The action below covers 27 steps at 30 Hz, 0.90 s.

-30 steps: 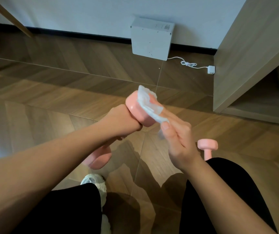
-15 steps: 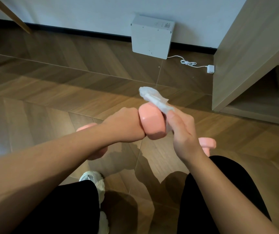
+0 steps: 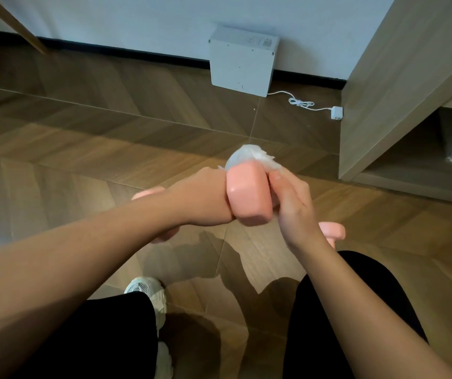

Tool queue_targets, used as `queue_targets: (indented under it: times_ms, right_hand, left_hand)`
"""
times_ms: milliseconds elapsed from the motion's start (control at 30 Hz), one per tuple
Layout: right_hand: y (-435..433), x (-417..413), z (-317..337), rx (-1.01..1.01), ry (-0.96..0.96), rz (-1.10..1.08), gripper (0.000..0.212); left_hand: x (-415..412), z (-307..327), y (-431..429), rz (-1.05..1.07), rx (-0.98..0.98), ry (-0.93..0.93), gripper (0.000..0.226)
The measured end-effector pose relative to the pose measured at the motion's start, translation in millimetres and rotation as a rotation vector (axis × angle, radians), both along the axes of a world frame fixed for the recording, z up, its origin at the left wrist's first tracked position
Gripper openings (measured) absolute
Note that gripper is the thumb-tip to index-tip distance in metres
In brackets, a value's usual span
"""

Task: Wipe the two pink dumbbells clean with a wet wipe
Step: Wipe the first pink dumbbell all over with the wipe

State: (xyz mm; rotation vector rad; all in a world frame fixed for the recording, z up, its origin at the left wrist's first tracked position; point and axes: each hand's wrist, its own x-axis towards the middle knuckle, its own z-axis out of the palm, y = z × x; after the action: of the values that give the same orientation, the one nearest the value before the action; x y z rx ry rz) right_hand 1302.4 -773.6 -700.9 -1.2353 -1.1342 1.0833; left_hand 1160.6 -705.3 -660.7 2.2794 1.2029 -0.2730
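My left hand [image 3: 200, 198] is wrapped around the handle of one pink dumbbell [image 3: 248, 192], holding it above the floor [image 3: 82, 149]. My right hand [image 3: 293, 206] fingers pinch the wet wipe [image 3: 249, 155] against its far end. The second dumbbell [image 3: 334, 232] stands just behind my right wrist.

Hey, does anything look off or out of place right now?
Nothing stands out. The left hand holds one dumbbell, the right hand wipes it with the wipe, and the other dumbbell waits behind it.

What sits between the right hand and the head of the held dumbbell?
In the head view, the wet wipe, pressed by the right hand against the far side of the held dumbbell.
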Motion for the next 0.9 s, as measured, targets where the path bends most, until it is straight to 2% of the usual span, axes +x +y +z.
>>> queue_targets:
  times_ms: [100,167,267,467,600,667,700,800,900]
  right_hand:
    - [-0.7,4.7,0.4,0.014,-0.049,0.047,0.031]
    - [-4.3,5.6,0.6,0.089,-0.096,0.076,0.031]
    - [-6.4,4.0,1.0,0.175,-0.183,0.086,0.033]
    - [-2.3,6.0,-7.1,-0.11,-0.219,0.094,0.032]
    - [-6.4,4.5,-2.9,0.094,-0.13,0.127,0.028]
    - [-5.8,5.7,-1.9,0.083,-0.116,0.193,0.023]
    - [-5.0,6.9,-2.4,0.049,-0.131,0.226,0.026]
    - [-3.8,10.9,-4.6,-0.023,-0.242,0.282,0.056]
    - [-4.1,9.0,-7.3,-0.05,-0.265,0.291,0.069]
  left_hand:
    - [-3.0,0.9,5.6,-0.066,0.105,0.193,0.007]
    - [-5.1,-1.3,8.9,-0.106,0.179,0.243,0.016]
    - [-8.0,-5.8,11.9,-0.107,0.185,0.231,0.018]
    - [-8.8,-11.9,5.8,-0.089,0.207,0.271,0.018]
    - [-9.5,-9.2,6.9,-0.09,0.181,0.264,0.016]
    - [-8.6,-9.6,7.2,-0.074,0.144,0.24,0.014]
    - [-8.4,-10.1,7.4,-0.069,0.138,0.231,0.015]
    - [-10.0,-10.9,9.4,-0.065,0.176,0.223,0.019]
    - [-13.0,-8.8,11.7,-0.089,0.253,0.24,0.022]
